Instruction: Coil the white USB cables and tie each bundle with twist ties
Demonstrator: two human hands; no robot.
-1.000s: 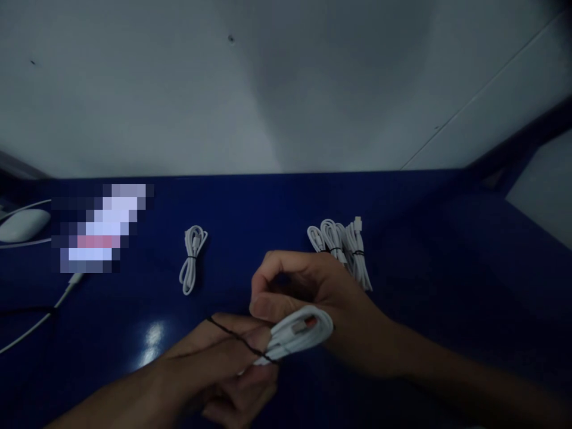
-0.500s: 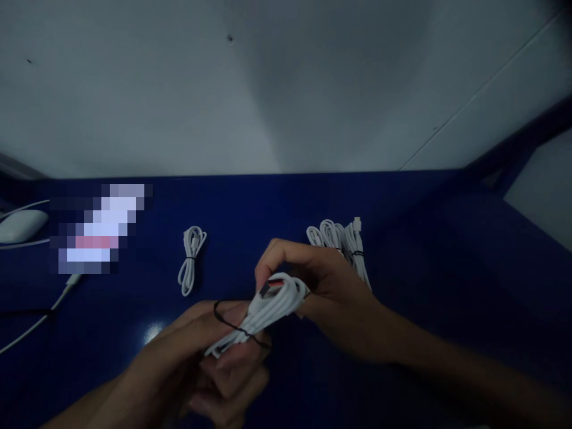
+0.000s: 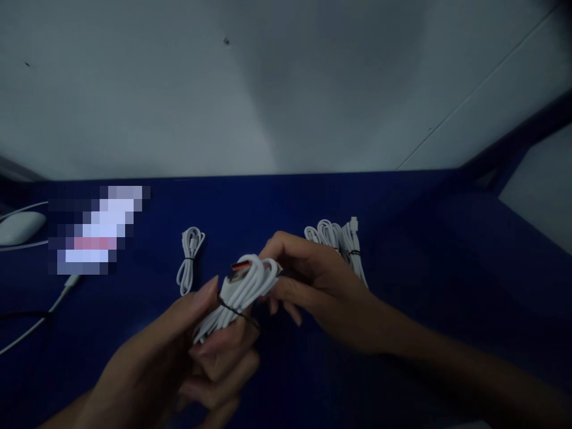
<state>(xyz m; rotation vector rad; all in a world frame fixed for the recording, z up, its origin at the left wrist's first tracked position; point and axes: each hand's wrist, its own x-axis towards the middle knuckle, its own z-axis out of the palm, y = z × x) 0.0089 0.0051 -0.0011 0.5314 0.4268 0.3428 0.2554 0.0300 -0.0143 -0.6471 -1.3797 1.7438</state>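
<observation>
My left hand [image 3: 179,351] is closed around the lower part of a coiled white USB cable [image 3: 252,283], its thumb raised along the left side. A thin black tie [image 3: 232,310] crosses the middle of the coil. A connector with an orange-red inside shows among the loops at the upper end. My right hand [image 3: 313,280] pinches the upper right end of the coil between thumb and forefinger, where a small dark tip shows; its other fingers curl below.
One tied white cable [image 3: 189,262] lies left of my hands on the blue table [image 3: 250,208]. Several tied cables [image 3: 330,232] lie behind my right hand. A blurred-out bright phone-like object [image 3: 107,226], plugged-in cord [image 3: 58,304] and white mouse [image 3: 22,228] are at left. A pale wall [image 3: 179,107] stands behind.
Both hands and the held cable have shifted, the coil moving left and slightly up. The black tie's loop, earlier over my left thumb, now lies closer against the coil.
</observation>
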